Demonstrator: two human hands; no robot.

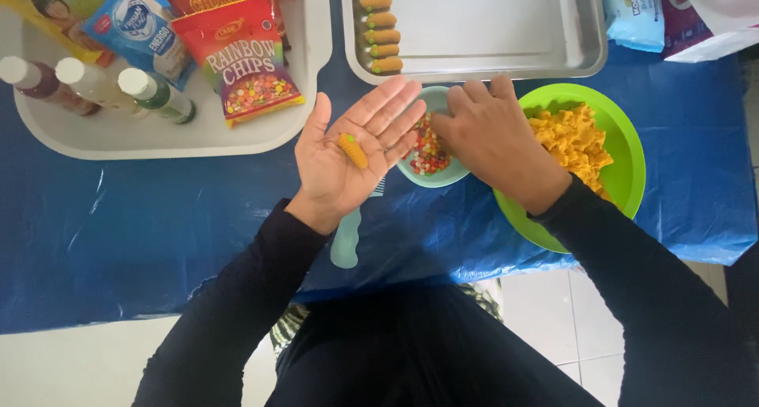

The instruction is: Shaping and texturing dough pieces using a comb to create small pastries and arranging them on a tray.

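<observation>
The left hand [352,150] lies open and palm up over the blue tablecloth [118,233], and a small orange roll of dough [353,150], shaped like a tiny carrot with a greenish tip, rests loose across the palm; the fingers are spread and grip nothing. The right hand [494,138] reaches, knuckles up, into a small pale-green bowl [443,174] of coloured candy chips [429,154], which stands between the two hands and touches the rim of a bigger bright green bowl [624,150] heaped with orange dough [573,138]. The fingertips are curled down among the chips, so I cannot tell whether they have pinched one or are only feeling for it. Beyond the bowls a metal tray [506,28] holds a column of finished orange pieces [379,28] along its left edge, each like the one in the palm. To the left a white tray [158,138] carries snack packets [241,59] and three small capped bottles [95,87], and a pale spoon handle [346,245] shows under the left wrist. The step in hand looks like decorating: the piece is formed and waits for a chip. The next move calls for a fine pinch on a single chip, a short carry across to the palm, and a gentle press so the soft roll keeps its shape.
</observation>
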